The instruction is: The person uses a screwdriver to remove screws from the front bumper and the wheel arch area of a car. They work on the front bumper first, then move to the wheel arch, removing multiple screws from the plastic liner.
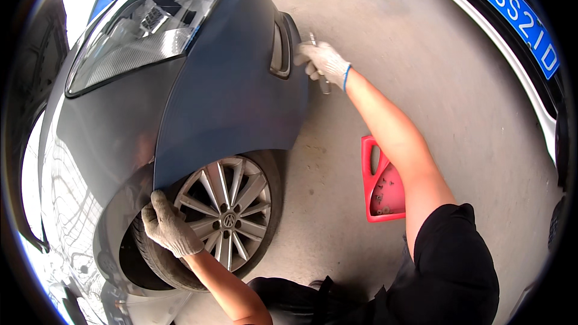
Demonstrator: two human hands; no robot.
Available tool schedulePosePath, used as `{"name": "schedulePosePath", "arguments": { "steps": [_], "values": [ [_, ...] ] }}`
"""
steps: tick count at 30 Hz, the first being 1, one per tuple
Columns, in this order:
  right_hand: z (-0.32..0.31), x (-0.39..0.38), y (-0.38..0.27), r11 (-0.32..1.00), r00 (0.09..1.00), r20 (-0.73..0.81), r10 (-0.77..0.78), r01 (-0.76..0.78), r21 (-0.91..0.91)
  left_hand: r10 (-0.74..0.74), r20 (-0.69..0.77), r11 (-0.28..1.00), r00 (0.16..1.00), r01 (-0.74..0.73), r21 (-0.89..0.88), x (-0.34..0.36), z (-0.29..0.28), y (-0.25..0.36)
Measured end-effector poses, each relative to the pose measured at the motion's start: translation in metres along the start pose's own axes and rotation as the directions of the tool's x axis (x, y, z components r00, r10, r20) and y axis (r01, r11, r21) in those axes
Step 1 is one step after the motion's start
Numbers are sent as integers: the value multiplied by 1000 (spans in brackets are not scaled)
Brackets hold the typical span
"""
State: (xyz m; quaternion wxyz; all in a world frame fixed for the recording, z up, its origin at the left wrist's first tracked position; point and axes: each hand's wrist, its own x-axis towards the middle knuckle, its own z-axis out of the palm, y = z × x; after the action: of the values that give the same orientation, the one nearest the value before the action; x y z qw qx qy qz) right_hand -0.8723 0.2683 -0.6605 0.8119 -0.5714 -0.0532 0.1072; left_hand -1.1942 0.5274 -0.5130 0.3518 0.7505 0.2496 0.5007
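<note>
A dark blue-grey front bumper of a car runs from the headlight down to the wheel arch. My left hand, in a soiled white knit glove, is closed on the bumper's lower corner, where it meets the fender beside the tyre. Over by the bumper's far end, my right hand, gloved in white with a blue cuff, is wrapped round a slim silver metal tool. The tool's ends stick out above and below the fist; its exact kind is unclear. The right fingertips are slightly blurred beside the fog lamp opening.
Below the bumper is the alloy wheel with its tyre. A red plastic tray cut like a jug, with small screws and washers inside, lies on the concrete floor under my right arm. Another car's white bumper stands at the right.
</note>
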Motion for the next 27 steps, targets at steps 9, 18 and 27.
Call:
{"name": "schedulePosePath", "arguments": {
  "steps": [9,18,27],
  "values": [
    [77,-39,-14,766,933,-84,-349,232,-600,-74,70,985,995,83,-148,3,-4,-2],
    [79,-38,5,680,856,-94,-508,332,-654,-38,141,954,989,78,-289,6,1,-3],
    [-56,-16,35,391,974,147,-175,206,-897,-83,134,958,987,116,-263,-7,2,-4]
  ]
}}
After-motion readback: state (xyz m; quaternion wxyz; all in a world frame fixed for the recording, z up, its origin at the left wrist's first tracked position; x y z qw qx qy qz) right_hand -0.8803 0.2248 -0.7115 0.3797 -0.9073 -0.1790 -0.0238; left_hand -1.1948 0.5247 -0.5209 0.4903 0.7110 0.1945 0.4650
